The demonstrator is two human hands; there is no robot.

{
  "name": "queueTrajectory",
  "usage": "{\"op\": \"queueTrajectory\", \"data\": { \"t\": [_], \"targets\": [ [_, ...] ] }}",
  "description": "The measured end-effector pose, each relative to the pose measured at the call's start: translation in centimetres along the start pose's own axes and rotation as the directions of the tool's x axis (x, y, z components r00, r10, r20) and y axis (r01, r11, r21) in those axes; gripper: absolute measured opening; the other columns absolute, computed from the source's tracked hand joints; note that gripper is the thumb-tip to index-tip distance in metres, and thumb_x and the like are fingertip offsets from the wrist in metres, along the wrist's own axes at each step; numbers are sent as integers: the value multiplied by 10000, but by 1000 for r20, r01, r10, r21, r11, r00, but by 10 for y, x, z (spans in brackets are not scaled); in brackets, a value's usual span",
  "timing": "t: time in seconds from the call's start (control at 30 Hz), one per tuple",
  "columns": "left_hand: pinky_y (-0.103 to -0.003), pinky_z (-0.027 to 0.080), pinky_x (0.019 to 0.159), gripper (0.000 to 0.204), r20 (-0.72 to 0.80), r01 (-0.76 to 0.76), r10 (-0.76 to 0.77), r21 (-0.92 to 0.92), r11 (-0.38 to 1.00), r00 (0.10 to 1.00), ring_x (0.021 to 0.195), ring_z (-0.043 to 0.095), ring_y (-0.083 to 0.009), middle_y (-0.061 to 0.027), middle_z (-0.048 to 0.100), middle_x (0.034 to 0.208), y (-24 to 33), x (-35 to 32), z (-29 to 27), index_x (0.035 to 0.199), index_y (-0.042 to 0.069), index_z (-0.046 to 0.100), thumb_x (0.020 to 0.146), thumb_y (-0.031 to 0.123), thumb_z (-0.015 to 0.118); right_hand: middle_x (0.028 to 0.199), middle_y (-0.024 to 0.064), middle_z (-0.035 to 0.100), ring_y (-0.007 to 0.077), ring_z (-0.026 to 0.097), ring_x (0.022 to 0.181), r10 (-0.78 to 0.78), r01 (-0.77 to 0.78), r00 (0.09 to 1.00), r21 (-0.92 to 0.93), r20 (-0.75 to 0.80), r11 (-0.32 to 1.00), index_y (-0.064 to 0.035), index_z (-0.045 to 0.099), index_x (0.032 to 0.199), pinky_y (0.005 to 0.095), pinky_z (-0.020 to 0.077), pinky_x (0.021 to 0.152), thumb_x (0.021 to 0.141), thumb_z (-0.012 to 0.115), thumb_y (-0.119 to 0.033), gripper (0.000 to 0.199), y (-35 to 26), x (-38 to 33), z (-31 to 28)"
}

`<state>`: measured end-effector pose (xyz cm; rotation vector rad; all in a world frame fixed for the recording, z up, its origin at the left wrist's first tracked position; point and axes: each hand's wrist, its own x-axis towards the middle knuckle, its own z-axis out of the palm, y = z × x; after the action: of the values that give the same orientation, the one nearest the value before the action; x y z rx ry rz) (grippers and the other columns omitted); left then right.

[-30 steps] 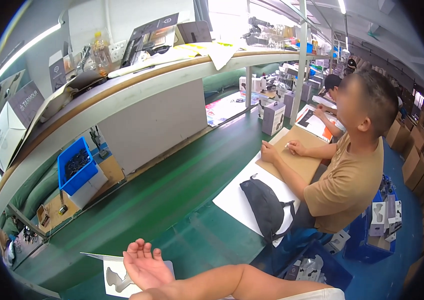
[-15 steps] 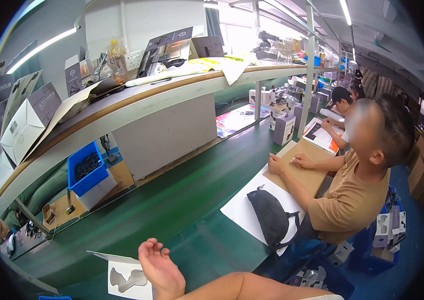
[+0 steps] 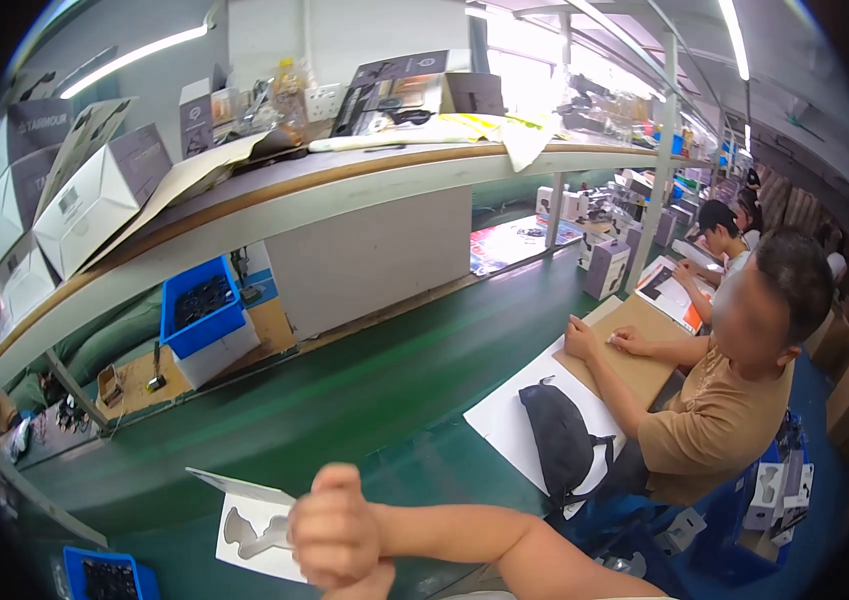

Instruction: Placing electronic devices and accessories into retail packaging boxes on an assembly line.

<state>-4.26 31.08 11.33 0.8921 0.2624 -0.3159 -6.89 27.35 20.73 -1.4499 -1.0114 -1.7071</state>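
My right hand [image 3: 336, 528], at the end of the forearm from the lower right, is closed and blurred by motion. Whatever its fingers wrap round cannot be made out. Just under it, skin at the lower edge seems to be part of my left hand [image 3: 362, 584]; its fingers are hidden. Beside the right hand, an open white box [image 3: 227, 552] lies on the green bench. A grey insert with a shaped hollow [image 3: 244, 532] shows inside, its right end covered by the hand.
A person in a tan shirt [image 3: 714, 420] sits to the right, hands over brown cardboard [image 3: 634, 375]. A black pouch [image 3: 556, 435] lies on white sheet. Blue bins [image 3: 206, 335] stand left and below [image 3: 149, 580]. A shelf edge [image 3: 364, 168] with cartons crosses above the bench.
My right hand has gone from fingers spread, palm showing, to closed. Its forearm has risen in view, and skin now shows beneath it. The whole view has shifted slightly.
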Motion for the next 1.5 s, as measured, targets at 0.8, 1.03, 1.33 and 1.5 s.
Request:
{"op": "queueTrajectory", "data": {
  "t": [0.8, 1.03, 1.33, 1.5],
  "targets": [
    [-267, 472, 731, 164, 285, -389, 300, 344, 854, 911, 900, 546, -126, -55, 573, 1139, 26, -39, 19, 1155, 69, 575, 1036, 180, 553, 917, -17, 657, 179, 617, 831, -168, 153, 978, -120, -125, 981, -201, 616, 846, 510, 308, 973, 961, 570, -315, 168, -25, -17, 10],
    [-268, 491, 735, 195, 306, -432, 330, 372, 822, 893, 917, 560, -140, -78, 558, 1176, 38, -44, 11, 1207, 61, 544, 1055, 183, 525, 988, 21, 737, 191, 611, 989, 663, -929, 336, 121, 669, 349, -75, 753, 879, 290, 467, 984, 700, 886, -136, 230, -102, 127, -72],
    [-275, 481, 778, 217, 341, -310, 189, 347, 885, 921, 857, 547, -137, -93, 577, 1010, 14, -32, 20, 1207, 57, 532, 1060, 200, 461, 959, 12, 657, 190, 591, 813, 156, -155, 988, 86, -13, 984, -169, 616, 918, 505, 292, 993, 943, 578, -321, 159, -59, 32, -4],
    [-278, 481, 789, 250, 346, -315, 177, 401, 860, 922, 844, 546, -140, -106, 576, 992, 4, -22, 14, 1227, 50, 522, 1024, 188, 477, 965, 17, 637, 196, 591, 807, 668, -614, 715, 271, -207, 741, -179, 590, 937, 536, 267, 994, 977, 532, -336, 173, -92, 22, 14]
  ]
}}
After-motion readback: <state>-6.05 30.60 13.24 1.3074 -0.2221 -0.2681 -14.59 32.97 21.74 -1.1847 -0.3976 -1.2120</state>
